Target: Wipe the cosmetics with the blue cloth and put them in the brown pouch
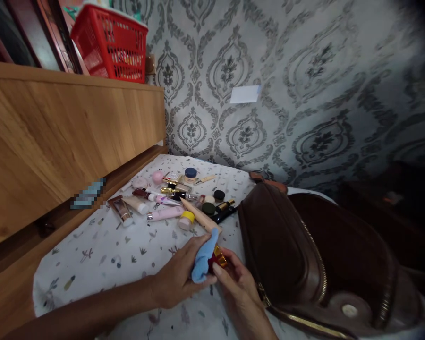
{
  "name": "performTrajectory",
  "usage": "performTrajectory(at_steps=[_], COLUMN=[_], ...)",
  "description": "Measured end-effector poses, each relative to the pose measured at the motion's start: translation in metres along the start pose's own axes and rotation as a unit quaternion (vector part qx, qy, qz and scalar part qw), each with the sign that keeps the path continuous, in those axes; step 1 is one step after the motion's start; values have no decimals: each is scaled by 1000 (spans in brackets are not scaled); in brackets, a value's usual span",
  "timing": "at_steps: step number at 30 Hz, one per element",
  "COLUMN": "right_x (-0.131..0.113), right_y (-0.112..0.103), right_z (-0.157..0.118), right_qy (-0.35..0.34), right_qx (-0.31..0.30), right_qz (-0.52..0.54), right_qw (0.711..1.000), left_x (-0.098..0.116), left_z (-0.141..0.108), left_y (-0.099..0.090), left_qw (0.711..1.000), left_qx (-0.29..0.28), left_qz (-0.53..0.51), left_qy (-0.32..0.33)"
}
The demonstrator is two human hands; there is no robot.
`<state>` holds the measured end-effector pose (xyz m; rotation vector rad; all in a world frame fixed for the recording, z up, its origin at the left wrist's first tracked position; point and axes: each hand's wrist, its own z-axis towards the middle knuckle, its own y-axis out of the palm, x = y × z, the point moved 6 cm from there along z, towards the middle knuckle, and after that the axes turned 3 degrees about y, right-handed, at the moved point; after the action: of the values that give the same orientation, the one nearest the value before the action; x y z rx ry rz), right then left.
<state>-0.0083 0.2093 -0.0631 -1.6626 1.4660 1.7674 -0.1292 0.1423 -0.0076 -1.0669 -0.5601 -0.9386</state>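
Note:
Near the front of the patterned white cloth, my left hand (179, 271) is closed on a light blue cloth (204, 257). The blue cloth is pressed against a small dark red container with a gold band (218, 256). My right hand (239, 285) has its fingers wrapped round that container from the right. Part of the container is hidden by the cloth and fingers. Just beyond my hands lie a beige pointed tube (200, 216), a small jar with a yellow lid (186, 220) and a pink tube (165, 214).
Several cosmetics, among them a blue-lidded jar (190, 175), lie spread on the cloth (127, 264). An unzipped brown leather bag (276, 236) stands at the right. A wooden cabinet (74, 127) is on the left, with a red basket (109, 45) on it. Patterned wallpaper (230, 61) rises behind.

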Motion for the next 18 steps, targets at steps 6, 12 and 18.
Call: performTrajectory(at_steps=[6,12,18], right_x=[-1,-4,-6], right_y=[10,6,2], right_z=[-5,-4,-2], right_qy=[30,58,41], right_qx=[-16,-24,-40], right_qz=[54,45,15], right_qw=[998,997,998], left_x=[-11,0,-2], left_z=[5,10,7], left_y=[3,-5,-2], left_qw=[998,999,999], left_qx=[-16,-11,-13], left_qz=[64,14,-9], left_qy=[-5,43,42])
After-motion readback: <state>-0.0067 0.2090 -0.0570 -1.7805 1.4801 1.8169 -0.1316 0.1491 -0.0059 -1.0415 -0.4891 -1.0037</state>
